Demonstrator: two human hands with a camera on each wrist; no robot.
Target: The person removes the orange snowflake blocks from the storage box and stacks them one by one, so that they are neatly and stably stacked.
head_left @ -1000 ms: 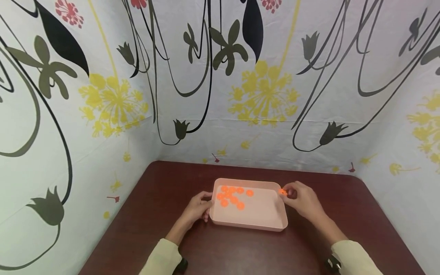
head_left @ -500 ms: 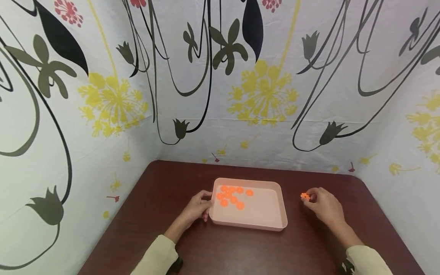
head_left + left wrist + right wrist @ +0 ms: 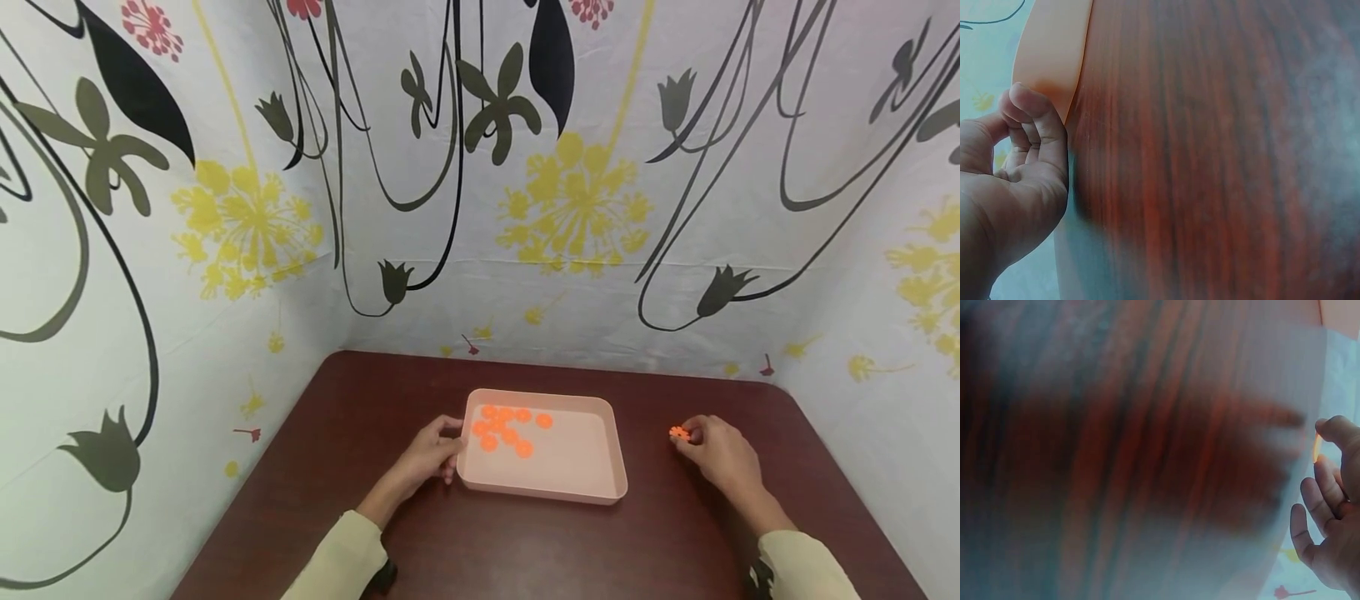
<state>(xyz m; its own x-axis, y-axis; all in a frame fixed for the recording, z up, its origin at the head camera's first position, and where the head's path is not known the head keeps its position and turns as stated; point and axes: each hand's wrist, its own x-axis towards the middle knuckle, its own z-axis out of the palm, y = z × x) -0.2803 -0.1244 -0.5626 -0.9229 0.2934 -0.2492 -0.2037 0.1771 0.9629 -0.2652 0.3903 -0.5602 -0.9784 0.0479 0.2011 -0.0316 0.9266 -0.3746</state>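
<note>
A peach-coloured shallow tray (image 3: 558, 467) lies on the table with several orange discs (image 3: 510, 436) grouped toward its left and back. At the tray's left end, my left hand (image 3: 429, 451) grips the rim with curled fingers; the left wrist view has these fingers (image 3: 1038, 134) against the tray wall (image 3: 1054, 44). To the right of the tray, my right hand (image 3: 720, 454) pinches a small orange flower-shaped disc (image 3: 679, 433) between thumb and fingertips. In the right wrist view the disc (image 3: 1317, 448) appears edge-on, and the other fingers (image 3: 1315, 503) are loosely bent.
The dark red-brown table (image 3: 570, 550) extends around the tray. White cloth (image 3: 555, 325) with a plant print hangs behind and along both sides of the table.
My right hand has moved right, from the tray's right rim to over the table, with the orange disc still pinched. My left hand and the tray have stayed in place.
</note>
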